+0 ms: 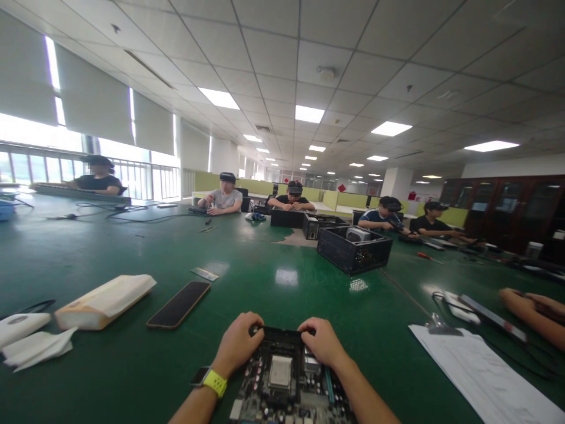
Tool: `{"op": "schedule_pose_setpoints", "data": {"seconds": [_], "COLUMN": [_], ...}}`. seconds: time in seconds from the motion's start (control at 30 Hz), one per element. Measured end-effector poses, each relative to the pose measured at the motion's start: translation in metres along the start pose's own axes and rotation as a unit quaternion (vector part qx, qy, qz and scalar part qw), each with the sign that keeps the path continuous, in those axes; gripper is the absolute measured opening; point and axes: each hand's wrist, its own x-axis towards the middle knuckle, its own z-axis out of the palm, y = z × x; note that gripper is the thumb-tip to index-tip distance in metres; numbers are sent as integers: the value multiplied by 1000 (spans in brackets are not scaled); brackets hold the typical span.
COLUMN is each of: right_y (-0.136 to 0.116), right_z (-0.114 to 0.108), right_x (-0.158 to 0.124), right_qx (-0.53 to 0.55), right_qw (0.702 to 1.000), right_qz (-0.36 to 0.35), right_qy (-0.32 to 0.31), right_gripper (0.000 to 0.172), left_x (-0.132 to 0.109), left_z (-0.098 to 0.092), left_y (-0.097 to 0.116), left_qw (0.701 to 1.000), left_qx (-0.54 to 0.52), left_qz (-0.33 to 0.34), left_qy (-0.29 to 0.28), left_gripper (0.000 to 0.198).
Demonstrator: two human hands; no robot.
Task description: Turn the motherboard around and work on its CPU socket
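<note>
A motherboard (304, 388) lies before me at the bottom of the view, its near part cut off by the frame. A silver square processor (280, 371) sits in the socket near its middle. Along the far edge runs a long black strip (282, 337); whether it is a slot or a memory stick I cannot tell. My left hand (241, 341), with a yellow-banded watch on the wrist, is closed on the far left corner, thumb and fingers pinching. Opposite it, my right hand (324, 341) pinches the far right end of the same edge.
A phone (179, 304) and a tissue pack (103, 300) lie on the left of the green table (247, 277). An open computer case (353, 250) stands ahead. A clipboard with papers (481, 365) and a power strip (492, 318) lie right, near another person's hands (536, 306).
</note>
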Motion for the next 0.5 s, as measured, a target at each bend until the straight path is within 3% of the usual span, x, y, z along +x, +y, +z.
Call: {"op": "schedule_pose_setpoints", "data": {"seconds": [0.5], "right_y": [2], "right_z": [1], "right_x": [1], "right_qx": [-24], "right_qw": [999], "right_qz": [30], "right_qy": [5], "right_gripper": [24], "left_x": [1], "left_z": [2], "left_y": [-3], "left_qw": [1000], "left_qx": [1], "left_qz": [6], "left_qy": [-9], "left_gripper": [16]}}
